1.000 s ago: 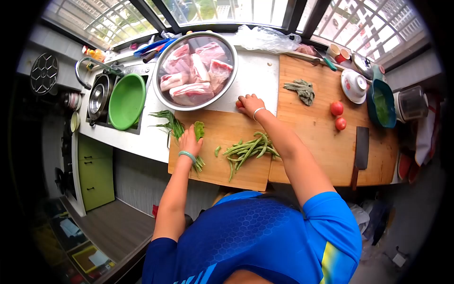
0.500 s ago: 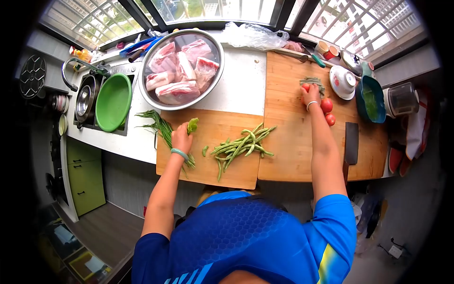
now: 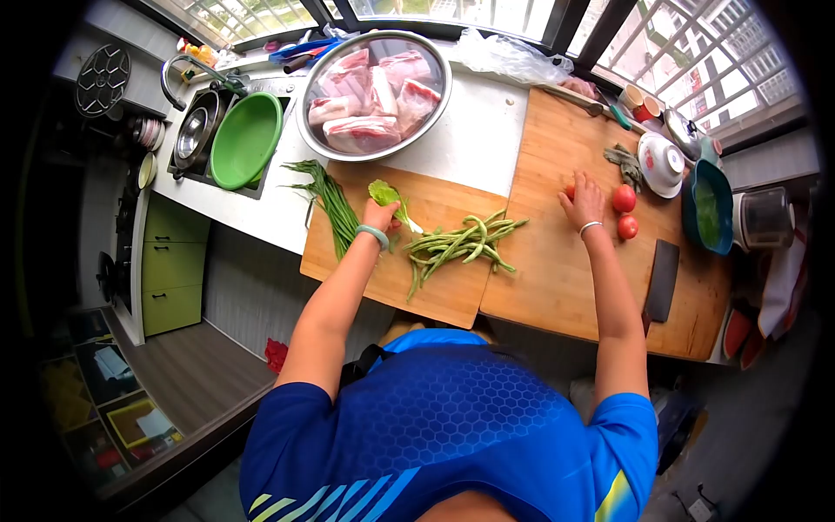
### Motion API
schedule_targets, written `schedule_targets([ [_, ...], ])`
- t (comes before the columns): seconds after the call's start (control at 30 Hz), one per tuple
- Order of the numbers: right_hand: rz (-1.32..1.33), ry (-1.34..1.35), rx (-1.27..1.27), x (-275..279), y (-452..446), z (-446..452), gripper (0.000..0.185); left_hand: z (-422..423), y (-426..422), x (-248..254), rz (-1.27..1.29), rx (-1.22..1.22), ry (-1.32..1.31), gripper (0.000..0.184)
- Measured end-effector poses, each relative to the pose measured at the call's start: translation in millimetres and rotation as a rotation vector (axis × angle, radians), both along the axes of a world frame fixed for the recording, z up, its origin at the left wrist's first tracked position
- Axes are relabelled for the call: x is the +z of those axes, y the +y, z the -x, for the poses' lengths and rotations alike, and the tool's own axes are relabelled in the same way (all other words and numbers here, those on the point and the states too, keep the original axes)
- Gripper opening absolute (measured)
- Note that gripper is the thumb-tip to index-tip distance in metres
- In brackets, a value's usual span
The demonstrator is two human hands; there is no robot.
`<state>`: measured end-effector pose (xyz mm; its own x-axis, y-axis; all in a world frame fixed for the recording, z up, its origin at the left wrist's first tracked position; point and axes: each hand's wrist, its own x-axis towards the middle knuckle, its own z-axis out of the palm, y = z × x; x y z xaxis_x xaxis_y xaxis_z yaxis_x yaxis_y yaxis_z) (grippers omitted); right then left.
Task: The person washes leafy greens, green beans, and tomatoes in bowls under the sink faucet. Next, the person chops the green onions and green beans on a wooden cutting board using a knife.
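My left hand (image 3: pixel 380 216), with a green bangle at the wrist, is closed around a leafy green vegetable (image 3: pixel 383 191). A pale stem end pokes out toward the pile of green beans (image 3: pixel 461 246) on the smaller cutting board (image 3: pixel 348 271). Just left of that hand lies a bunch of long thin green stalks (image 3: pixel 335 198). On the larger board (image 3: pixel 548 287), my right hand (image 3: pixel 585 202) has its thumb and fingers around a tomato (image 3: pixel 570 190), mostly covered by the fingers. Two more tomatoes, an upper one (image 3: pixel 624 198) and a lower one (image 3: pixel 627 227), sit right of it.
A cleaver (image 3: pixel 663 280) lies near the large board's right side. Behind are a grey-green rag (image 3: pixel 623 165), an upturned white bowl (image 3: pixel 659 161) and a teal basket (image 3: pixel 706 204). A metal basin (image 3: pixel 444 96) of meat chunks and a green basin (image 3: pixel 246 141) stand to the left.
My right hand has drawn the tomato away from the rag, toward me. My left hand has shifted right with the leafy vegetable, nearer the beans. The camera view has turned slightly.
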<state>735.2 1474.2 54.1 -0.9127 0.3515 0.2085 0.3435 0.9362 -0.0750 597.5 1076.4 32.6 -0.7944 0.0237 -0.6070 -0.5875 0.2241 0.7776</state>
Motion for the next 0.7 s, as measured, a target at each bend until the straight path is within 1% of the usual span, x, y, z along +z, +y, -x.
schedule_targets([
  [0.03, 0.051, 0.106, 0.083, 5, -15, 4, 0.047, -4, 3, 3, -0.030, -0.017, -0.005, 0.023],
  [0.07, 0.241, 0.107, 0.182, 16, -38, 7, 0.045, -7, 7, 1, -0.031, -0.017, -0.004, 0.023],
  [0.13, 0.628, 0.146, 0.395, 36, -96, 15, 0.038, -13, 18, -6, -0.157, 0.033, 0.009, 0.023],
  [0.17, 0.745, 0.013, 0.430, 38, -126, 20, 0.034, -18, 24, -5, -0.160, 0.036, 0.013, 0.023],
  [0.2, 0.718, -0.038, 0.515, 36, -151, 27, 0.033, -24, 31, -3, -0.163, 0.072, 0.001, 0.024],
  [0.23, 0.719, -0.101, 0.529, 35, -173, 35, 0.032, -29, 36, -2, -0.164, 0.110, -0.011, 0.024],
  [0.27, 0.627, -0.161, 0.548, 31, -188, 42, 0.032, -31, 37, -1, -0.137, 0.155, 0.006, 0.023],
  [0.3, 0.624, -0.234, 0.499, 20, -199, 52, 0.035, -33, 33, 1, -0.137, 0.166, 0.016, 0.023],
  [0.33, 0.582, -0.247, 0.445, 15, -208, 57, 0.033, -35, 25, 2, -0.089, 0.155, 0.068, 0.020],
  [0.37, 0.541, -0.259, 0.393, 10, -213, 61, 0.032, -35, 17, 4, -0.040, 0.146, 0.119, 0.018],
  [0.4, 0.542, -0.259, 0.408, 7, -216, 65, 0.032, -35, 3, 6, -0.032, 0.154, 0.153, 0.019],
  [0.47, 0.399, -0.373, 0.430, 0, -226, 70, 0.024, -39, -27, 17, 0.012, 0.218, 0.227, 0.024],
  [0.5, 0.406, -0.377, 0.444, -9, -232, 72, 0.024, -41, -42, 26, 0.017, 0.246, 0.252, 0.026],
  [0.57, 0.214, -0.414, 0.517, -31, -240, 83, 0.017, -50, -67, 50, -0.054, 0.313, 0.258, 0.026],
  [0.63, 0.264, -0.455, 0.538, -28, -250, 93, 0.018, -56, -91, 59, -0.145, 0.378, 0.240, 0.024],
  [0.7, 0.386, -0.423, 0.528, -29, -269, 101, 0.019, -61, -108, 64, -0.156, 0.418, 0.213, 0.022],
])
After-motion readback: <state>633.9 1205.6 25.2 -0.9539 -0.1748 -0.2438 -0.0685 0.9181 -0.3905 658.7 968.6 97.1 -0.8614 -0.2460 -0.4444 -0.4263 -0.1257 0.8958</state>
